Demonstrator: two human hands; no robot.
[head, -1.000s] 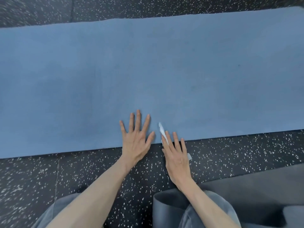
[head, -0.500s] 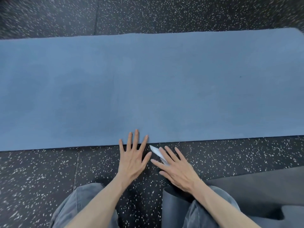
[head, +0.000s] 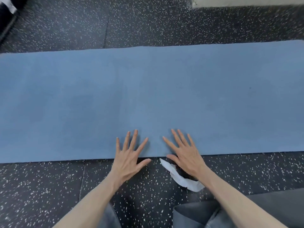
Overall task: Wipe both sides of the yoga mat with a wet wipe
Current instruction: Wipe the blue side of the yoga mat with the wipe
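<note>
A blue yoga mat [head: 148,96] lies flat across the speckled black floor, running past both side edges of the view. My left hand [head: 130,153] lies flat with spread fingers over the mat's near edge, thumb on the floor. My right hand [head: 184,152] lies flat beside it, fingers spread on the mat, thumb at the edge. A crumpled white wet wipe [head: 181,177] lies on the floor just below my right hand and wrist, free of my fingers; part of it is hidden under the wrist.
A dark grey mat [head: 271,206] lies on the floor at the lower right, beside my knees in grey trousers [head: 108,218]. A black object [head: 6,15] stands at the top left corner. A pale surface [head: 246,1] shows at the top right.
My right hand has let the wipe drop to the floor and moved forward onto the mat. My left hand moved forward over the mat's edge. The view tilted up.
</note>
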